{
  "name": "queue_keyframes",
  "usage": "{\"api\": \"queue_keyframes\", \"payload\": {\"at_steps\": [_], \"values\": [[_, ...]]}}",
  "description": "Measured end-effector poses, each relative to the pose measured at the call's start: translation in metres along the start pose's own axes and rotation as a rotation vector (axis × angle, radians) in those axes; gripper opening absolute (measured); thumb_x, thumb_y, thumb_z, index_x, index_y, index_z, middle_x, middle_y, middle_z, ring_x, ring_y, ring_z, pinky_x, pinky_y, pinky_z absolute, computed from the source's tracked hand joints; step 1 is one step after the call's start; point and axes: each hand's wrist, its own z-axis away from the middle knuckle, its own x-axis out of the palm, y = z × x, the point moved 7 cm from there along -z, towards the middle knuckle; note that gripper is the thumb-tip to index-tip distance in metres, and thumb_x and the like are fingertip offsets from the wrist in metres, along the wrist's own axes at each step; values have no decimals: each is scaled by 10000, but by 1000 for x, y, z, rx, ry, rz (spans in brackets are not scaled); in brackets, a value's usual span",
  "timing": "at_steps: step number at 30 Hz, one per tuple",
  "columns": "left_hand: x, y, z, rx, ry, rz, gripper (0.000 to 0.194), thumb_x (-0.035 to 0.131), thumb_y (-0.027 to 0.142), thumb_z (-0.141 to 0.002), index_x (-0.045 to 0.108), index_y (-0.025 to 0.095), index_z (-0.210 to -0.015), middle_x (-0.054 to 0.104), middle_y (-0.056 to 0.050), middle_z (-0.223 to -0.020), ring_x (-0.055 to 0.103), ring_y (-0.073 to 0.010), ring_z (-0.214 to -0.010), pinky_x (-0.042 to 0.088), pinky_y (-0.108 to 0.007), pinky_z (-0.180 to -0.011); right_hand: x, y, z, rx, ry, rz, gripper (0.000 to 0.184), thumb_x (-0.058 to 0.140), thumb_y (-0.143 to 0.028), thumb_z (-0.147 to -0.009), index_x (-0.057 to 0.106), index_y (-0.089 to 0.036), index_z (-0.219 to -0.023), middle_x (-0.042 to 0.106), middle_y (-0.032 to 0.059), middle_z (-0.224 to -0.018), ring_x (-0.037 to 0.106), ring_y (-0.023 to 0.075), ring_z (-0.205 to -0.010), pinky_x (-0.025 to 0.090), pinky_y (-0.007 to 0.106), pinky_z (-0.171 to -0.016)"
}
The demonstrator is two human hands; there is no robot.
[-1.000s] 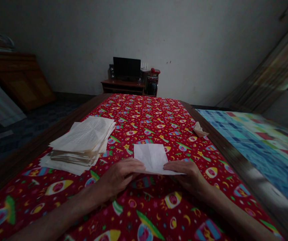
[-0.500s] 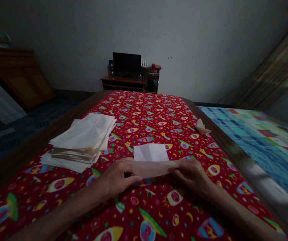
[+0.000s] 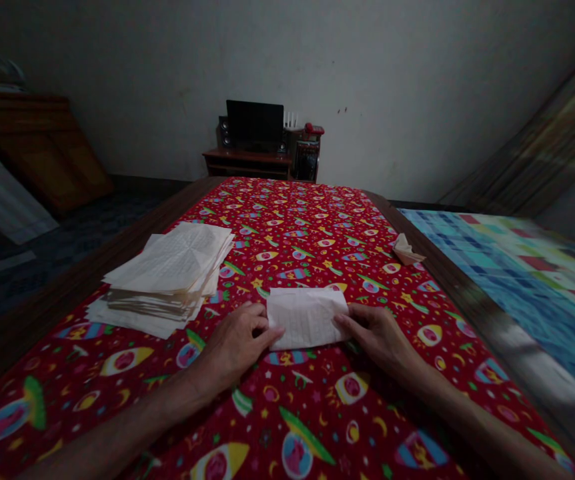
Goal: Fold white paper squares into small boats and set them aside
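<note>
A folded sheet of white paper, with faint lines on it, lies on the red patterned cloth in front of me. My left hand pinches its left edge, thumb on top and fingers at the side. At the right edge, my right hand is closed on the paper the same way, its thumb over the face. The fingers beneath the sheet are partly hidden. To the left of my hands sits a stack of worn paper sheets.
A small folded paper piece rests near the table's right edge. Beyond the table stand a monitor and a red telephone. A bed with a blue checked cover is at the right, a wooden cabinet at the left.
The raised paper flap has come down toward the far side and now lies over the rest of the sheet. Both hands have lowered with it.
</note>
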Motion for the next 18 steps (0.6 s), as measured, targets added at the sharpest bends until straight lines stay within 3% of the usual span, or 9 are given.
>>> {"api": "queue_keyframes", "payload": {"at_steps": [7, 10, 13, 15, 18], "values": [[-4, 1, -3, 3, 29, -72, 409, 510, 342, -887, 606, 170, -529, 569, -8, -667, 542, -138, -654, 363, -252, -601, -3, -3, -3, -92, 72, 170, 415, 492, -461, -866, 492, -168, -572, 433, -44, -520, 362, 71, -464, 234, 195, -404], [-4, 5, -2, 82, 5, 37, 237, 554, 316, -866, 691, 182, -726, 639, -25, -778, 581, -165, -767, 415, -269, -696, -4, 0, -2, -66, 53, 113, 391, 488, -460, -873, 524, -168, -616, 475, -38, -547, 404, 81, -481, 276, 191, -412], [-3, 7, 0, 150, -41, 161, 140, 664, 291, -792, 713, 206, -893, 678, -42, -981, 592, -194, -924, 437, -295, -809, -1, -2, 0, -55, -77, -19, 301, 515, -425, -867, 604, -171, -732, 589, -10, -656, 528, 121, -574, 398, 201, -480], [-3, 5, 0, 149, -50, 185, 60, 702, 237, -755, 717, 198, -799, 686, -36, -948, 597, -188, -903, 448, -287, -796, 1, -11, 2, -106, -210, -85, 213, 552, -374, -853, 648, -185, -826, 653, 12, -775, 600, 160, -695, 485, 244, -608], [-5, 8, 1, 227, -63, 144, 54, 727, 188, -722, 700, 196, -769, 680, -23, -915, 589, -178, -879, 452, -279, -774, 1, -26, 7, -251, -326, -42, 157, 563, -302, -850, 674, -213, -918, 674, 37, -911, 623, 192, -843, 505, 322, -791]]}}
